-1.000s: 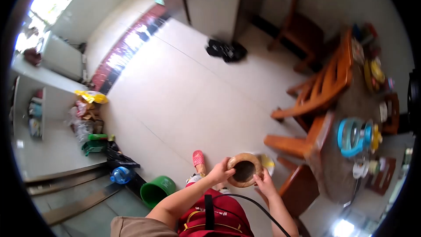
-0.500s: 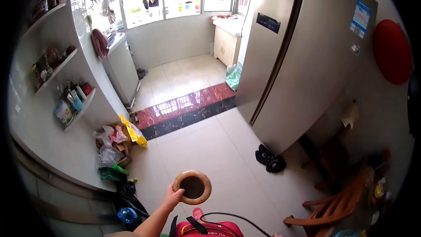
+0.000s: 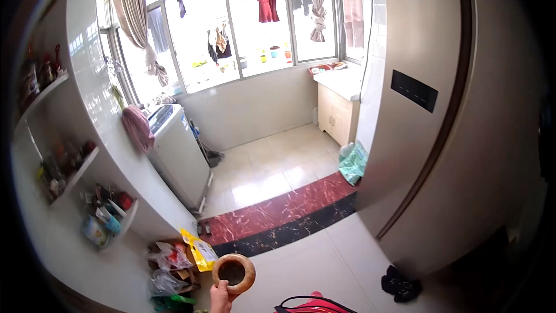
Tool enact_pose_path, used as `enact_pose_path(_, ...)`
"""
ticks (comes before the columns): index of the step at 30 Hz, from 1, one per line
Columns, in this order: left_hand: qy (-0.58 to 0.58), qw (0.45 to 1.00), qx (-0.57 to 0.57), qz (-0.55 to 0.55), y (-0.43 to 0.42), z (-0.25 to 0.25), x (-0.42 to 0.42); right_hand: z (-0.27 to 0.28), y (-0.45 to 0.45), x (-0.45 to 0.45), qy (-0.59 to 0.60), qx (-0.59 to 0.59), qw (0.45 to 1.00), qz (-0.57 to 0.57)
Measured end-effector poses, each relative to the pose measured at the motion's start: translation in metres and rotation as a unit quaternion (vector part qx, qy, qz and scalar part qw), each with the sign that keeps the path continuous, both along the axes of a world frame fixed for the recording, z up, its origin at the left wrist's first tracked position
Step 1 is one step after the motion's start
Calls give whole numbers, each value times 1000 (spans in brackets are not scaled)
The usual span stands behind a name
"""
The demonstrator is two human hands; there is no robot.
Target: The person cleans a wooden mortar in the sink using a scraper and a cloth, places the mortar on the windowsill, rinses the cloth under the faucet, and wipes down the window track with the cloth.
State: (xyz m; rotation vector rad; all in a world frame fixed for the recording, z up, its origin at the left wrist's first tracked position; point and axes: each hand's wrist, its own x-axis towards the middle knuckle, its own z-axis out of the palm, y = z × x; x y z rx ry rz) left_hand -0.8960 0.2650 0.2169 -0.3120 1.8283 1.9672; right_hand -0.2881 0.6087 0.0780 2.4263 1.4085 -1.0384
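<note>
My left hand (image 3: 220, 298) is at the bottom, left of centre, closed on the near-left rim of a round, tan-brown bowl (image 3: 249, 273). The bowl has a thick, rounded rim and a dark inside, and it is held over the pale tiled floor. Its exact kind and what is inside are not clear. My right hand is out of the picture. A black cable loops over something red on my body (image 3: 315, 307) at the lower edge.
Ahead lies a red-and-black stone step (image 3: 278, 208). A washing machine (image 3: 179, 159) stands left, a white-topped cabinet (image 3: 337, 110) far right, a tall fridge (image 3: 414, 156) nearer. Bagged clutter (image 3: 171, 266) sits by the left wall below shelves (image 3: 78, 174); a black item (image 3: 401, 285) lies on the floor.
The view has tilted up and moved forward, bringing the step and windows closer. My left hand still holds the bowl, now lower and further left in view.
</note>
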Motion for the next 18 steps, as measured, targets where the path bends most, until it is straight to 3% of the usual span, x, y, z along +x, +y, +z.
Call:
enact_pose_path(4, -2, 998, 12, 58, 53, 55, -52, -57, 232, -203, 82, 206, 956, 192)
enact_pose_path(5, 0, 998, 15, 63, 64, 60, -67, -13, 277, -289, 203, 165, 953, 153)
enact_pose_path(6, -27, 996, 14, 83, 81, 56, -77, -18, 319, -359, 312, 244, 901, 180)
enact_pose_path(7, -35, 995, 10, 98, 102, 63, -86, 72, 316, -436, 415, 187, 875, 165)
enact_pose_path(8, -34, 993, 3, 113, 124, 77, -102, 126, 321, -494, 449, 192, 840, 239)
enact_pose_path(9, -26, 994, 3, 111, 137, 56, -127, 180, 319, -537, 426, 214, 812, 337)
enact_pose_path(11, -9, 990, 13, 137, 176, 38, -170, 235, 318, -579, 367, 245, 761, 476)
enact_pose_path(12, 106, 982, -54, 149, 207, 28, -193, 239, 328, -598, 330, 264, 744, 518)
enact_pose_path(13, 57, 993, -24, 100, 229, 9, -235, 221, 346, -605, 323, 286, 741, 515)
enact_pose_path(14, 0, 999, 2, 52, 245, -3, -259, 214, 356, -604, 323, 228, 811, 431)
enact_pose_path(15, 11, 998, -25, 59, 294, 47, -263, 199, 365, -597, 281, 224, 845, 395)
enact_pose_path(16, -33, 992, 46, 111, 342, 66, -280, 189, 373, -588, 247, 188, 886, 344)
enact_pose_path(17, -44, 994, 50, 83, 376, 82, -301, 174, 387, -574, 238, 198, 890, 335)
enact_pose_path(18, 27, 994, 80, 71, 397, 48, -335, 182, 392, -563, 227, 198, 903, 305)
